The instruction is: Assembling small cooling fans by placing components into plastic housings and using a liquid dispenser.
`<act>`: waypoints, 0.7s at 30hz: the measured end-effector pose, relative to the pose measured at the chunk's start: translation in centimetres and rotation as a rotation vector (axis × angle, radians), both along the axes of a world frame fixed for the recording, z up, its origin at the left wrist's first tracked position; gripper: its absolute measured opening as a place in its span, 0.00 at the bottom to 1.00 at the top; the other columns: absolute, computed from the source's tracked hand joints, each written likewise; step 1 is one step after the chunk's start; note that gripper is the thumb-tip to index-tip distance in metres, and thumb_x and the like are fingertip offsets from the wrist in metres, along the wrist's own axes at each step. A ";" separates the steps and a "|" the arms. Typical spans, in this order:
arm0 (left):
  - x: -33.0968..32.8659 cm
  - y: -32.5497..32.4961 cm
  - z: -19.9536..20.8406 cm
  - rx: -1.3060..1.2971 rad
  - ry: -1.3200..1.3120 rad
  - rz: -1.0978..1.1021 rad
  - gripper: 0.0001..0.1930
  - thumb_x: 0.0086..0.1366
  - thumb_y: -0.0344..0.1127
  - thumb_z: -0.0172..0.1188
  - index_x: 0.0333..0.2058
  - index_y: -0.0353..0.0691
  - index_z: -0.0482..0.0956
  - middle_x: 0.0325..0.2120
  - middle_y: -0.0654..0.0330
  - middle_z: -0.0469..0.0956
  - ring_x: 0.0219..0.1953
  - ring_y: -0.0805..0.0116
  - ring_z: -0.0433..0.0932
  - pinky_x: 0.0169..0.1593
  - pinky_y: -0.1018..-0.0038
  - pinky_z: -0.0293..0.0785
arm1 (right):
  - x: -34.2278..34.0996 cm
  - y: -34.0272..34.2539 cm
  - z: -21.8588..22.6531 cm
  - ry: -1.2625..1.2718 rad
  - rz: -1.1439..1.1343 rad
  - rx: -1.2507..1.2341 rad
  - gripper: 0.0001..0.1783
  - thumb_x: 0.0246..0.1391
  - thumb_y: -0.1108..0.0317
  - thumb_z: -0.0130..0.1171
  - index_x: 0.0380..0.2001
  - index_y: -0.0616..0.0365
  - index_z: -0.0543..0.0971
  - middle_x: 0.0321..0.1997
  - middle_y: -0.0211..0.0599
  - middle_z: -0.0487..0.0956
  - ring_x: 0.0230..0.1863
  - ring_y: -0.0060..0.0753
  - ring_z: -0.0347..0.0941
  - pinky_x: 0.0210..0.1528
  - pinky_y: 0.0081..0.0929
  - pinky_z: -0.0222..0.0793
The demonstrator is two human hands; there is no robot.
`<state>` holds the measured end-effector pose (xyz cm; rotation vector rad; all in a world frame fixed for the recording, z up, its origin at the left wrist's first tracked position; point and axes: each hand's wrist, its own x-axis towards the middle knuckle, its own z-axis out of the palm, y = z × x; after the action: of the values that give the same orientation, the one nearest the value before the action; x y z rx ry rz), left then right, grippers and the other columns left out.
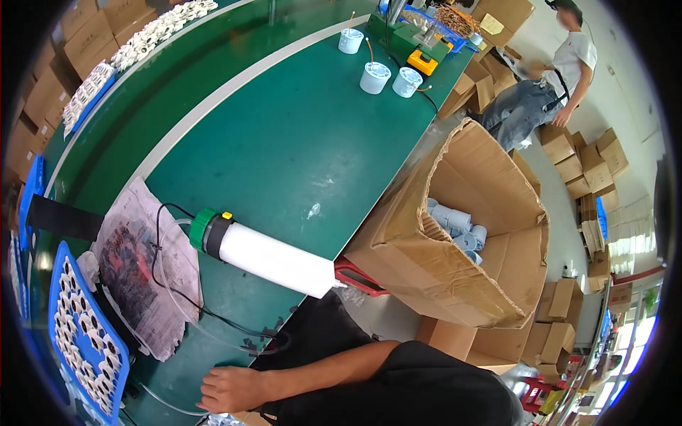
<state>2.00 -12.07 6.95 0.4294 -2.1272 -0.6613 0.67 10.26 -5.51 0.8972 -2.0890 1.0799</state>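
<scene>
My right hand (231, 389) reaches leftward across the lower edge from a black sleeve. Its fingers are curled closed over the near side of the green table (312, 135), and what they hold is hidden beneath them. A thin clear tube (167, 406) runs up to the underside of these fingers. My left hand does not show. Above the hand lies a long white cartridge (273, 259) with a green and black cap, its narrow tip toward the table edge. A stained sheet of paper (145, 266) and a blue tray (89, 337) of small white parts are nearby.
An open carton (398, 241) with light-blue cups (455, 220) stands against the table's right edge. Three light-blue cups with wires, one of them here (374, 78), sit at the far end near a green-and-yellow device (421, 60). A co-worker (568, 64) stands beyond; cables cross the tabletop.
</scene>
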 end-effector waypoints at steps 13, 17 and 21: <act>-1.4 13.3 -8.1 1.497 -0.060 -0.811 0.21 0.74 0.42 0.42 0.19 0.47 0.54 0.12 0.68 0.52 0.14 0.78 0.51 0.16 0.80 0.51 | 0.4 2.0 0.6 -0.051 0.090 -0.222 0.13 0.45 0.68 0.62 0.15 0.56 0.70 0.19 0.32 0.66 0.23 0.33 0.67 0.24 0.29 0.63; -2.6 13.3 -7.1 1.809 -0.183 -1.034 0.22 0.77 0.46 0.33 0.21 0.47 0.58 0.10 0.68 0.54 0.14 0.76 0.52 0.17 0.79 0.51 | -0.7 4.1 2.8 -0.411 0.268 -0.571 0.17 0.47 0.80 0.59 0.10 0.60 0.66 0.14 0.34 0.64 0.13 0.36 0.63 0.15 0.30 0.58; -3.2 14.9 -7.0 2.127 -0.259 -1.334 0.26 0.75 0.56 0.23 0.22 0.50 0.59 0.10 0.68 0.54 0.15 0.73 0.54 0.23 0.74 0.52 | -0.1 6.5 4.9 -0.978 0.266 -1.048 0.25 0.62 0.68 0.52 0.10 0.62 0.70 0.12 0.32 0.71 0.13 0.22 0.64 0.16 0.24 0.54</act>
<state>-1.15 2.78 -0.09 -0.0395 -0.6414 -3.5380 0.58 16.80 -0.65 0.0619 -1.5489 2.7573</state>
